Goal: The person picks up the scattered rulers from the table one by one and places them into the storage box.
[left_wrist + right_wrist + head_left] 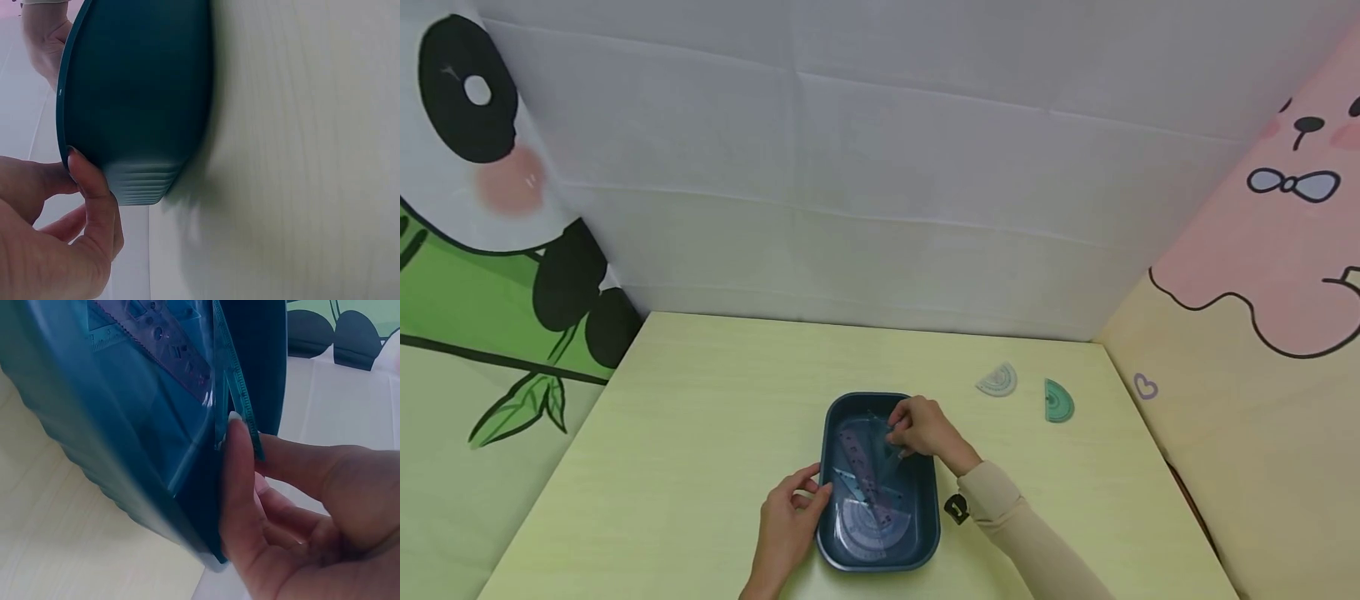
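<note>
A dark blue plastic tray (922, 512) stands on the table. My left hand (786, 521) grips its left rim, thumb and fingers on either side of the edge (60, 119). Inside the tray's far right part, my right hand (921, 427) pinches a teal set square (242, 394) between thumb and fingers. Beneath it in the tray lie a purple ruler (857, 460) with cut-out shapes, a clear protractor (872, 537) and a light blue straight-edged piece (847, 483). The pieces overlap, so their full outlines are hidden.
Right of the tray on the table (715, 400) lie a clear protractor (997, 381) and a green protractor (1059, 402). A small black object (957, 508) sits by the right sleeve. White cloth (880, 167) hangs behind, with printed cloth panels on both sides.
</note>
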A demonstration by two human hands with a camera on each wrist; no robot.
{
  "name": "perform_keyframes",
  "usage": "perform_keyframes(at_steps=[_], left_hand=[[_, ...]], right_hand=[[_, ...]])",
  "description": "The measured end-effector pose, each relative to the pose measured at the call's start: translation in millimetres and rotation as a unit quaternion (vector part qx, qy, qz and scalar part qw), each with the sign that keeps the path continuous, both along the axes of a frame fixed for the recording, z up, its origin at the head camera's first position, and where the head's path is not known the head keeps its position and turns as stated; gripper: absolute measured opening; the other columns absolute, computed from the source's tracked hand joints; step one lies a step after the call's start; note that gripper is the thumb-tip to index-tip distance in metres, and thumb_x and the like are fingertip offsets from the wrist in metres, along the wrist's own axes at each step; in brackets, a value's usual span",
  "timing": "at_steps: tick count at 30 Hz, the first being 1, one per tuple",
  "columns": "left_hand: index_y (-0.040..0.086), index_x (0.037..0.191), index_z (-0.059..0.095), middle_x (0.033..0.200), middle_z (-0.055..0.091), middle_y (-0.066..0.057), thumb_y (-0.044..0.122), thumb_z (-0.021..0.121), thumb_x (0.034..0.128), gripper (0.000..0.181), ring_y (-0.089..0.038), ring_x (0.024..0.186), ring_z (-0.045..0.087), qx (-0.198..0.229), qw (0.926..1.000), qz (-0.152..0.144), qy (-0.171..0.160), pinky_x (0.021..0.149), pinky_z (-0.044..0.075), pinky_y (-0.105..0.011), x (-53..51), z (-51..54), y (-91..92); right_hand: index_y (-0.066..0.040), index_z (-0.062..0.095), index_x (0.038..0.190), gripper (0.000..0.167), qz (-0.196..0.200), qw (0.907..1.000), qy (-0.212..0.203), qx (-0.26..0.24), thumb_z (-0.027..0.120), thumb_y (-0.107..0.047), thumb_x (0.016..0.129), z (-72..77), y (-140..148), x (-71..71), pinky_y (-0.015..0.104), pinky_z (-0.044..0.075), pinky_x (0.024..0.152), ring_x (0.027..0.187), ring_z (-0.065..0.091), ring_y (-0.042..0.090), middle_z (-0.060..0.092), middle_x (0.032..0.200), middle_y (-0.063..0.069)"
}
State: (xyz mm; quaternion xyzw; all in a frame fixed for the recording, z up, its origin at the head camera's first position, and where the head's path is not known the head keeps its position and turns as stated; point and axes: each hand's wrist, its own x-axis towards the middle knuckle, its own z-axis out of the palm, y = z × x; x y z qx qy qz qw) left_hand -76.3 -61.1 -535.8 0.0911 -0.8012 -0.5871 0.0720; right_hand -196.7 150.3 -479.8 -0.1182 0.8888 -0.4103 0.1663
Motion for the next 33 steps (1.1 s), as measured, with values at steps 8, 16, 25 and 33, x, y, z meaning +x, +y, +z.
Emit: perform_keyframes(at_steps=[8,16,25,33], left_hand=[[-0.006,0.123,0.07,0.09,0.064,-0.006,0.008,0.079,0.0895,0.037,-0.011,0.07,0.064,0.0,1.0,-0.001,-0.002,0.061,0.05,-0.022,1.0,1.4,0.4],[-0.007,0.122,0.07,0.089,0.064,-0.006,0.007,0.079,0.0894,0.037,-0.009,0.069,0.063,-0.002,1.0,-0.004,0.0,0.061,0.05,-0.022,1.6,1.5,0.2],[-0.007,0.122,0.07,0.089,0.065,-0.006,0.008,0.078,0.0896,0.036,-0.009,0.069,0.063,-0.002,0.9999,-0.004,0.009,0.061,0.05,-0.022,1.7,2.0,-0.4],[-0.007,0.121,0.07,0.087,0.065,-0.006,0.006,0.078,0.0893,0.035,-0.008,0.068,0.063,0.0,0.9999,-0.004,0.012,0.061,0.05,-0.022,1.6,1.5,-0.5]], right_hand=[[0.01,0.067,0.095,0.012,0.006,1.0,-0.006,-0.004,0.075,0.009,0.086,-1.7,-7,1.9,0.043,0.061,0.062,0.058,0.068,0.021,0.065,0.072,0.009],[0.01,0.066,0.09,0.01,0.016,0.9998,-0.004,0.011,0.074,0.011,0.085,-0.9,-12,2.8,0.037,0.06,0.058,0.06,0.071,0.027,0.064,0.071,0.01],[0.004,0.069,0.085,0.01,0.023,0.9955,0.028,0.087,0.079,0.006,0.083,-2.4,-18,3.0,0.029,0.055,0.056,0.054,0.066,0.016,0.064,0.075,0.004],[0.002,0.067,0.084,0.013,0.014,0.9932,0.016,0.114,0.079,0.006,0.084,-8.2,-25,3.4,0.032,0.055,0.06,0.055,0.069,0.021,0.064,0.077,0.006]])
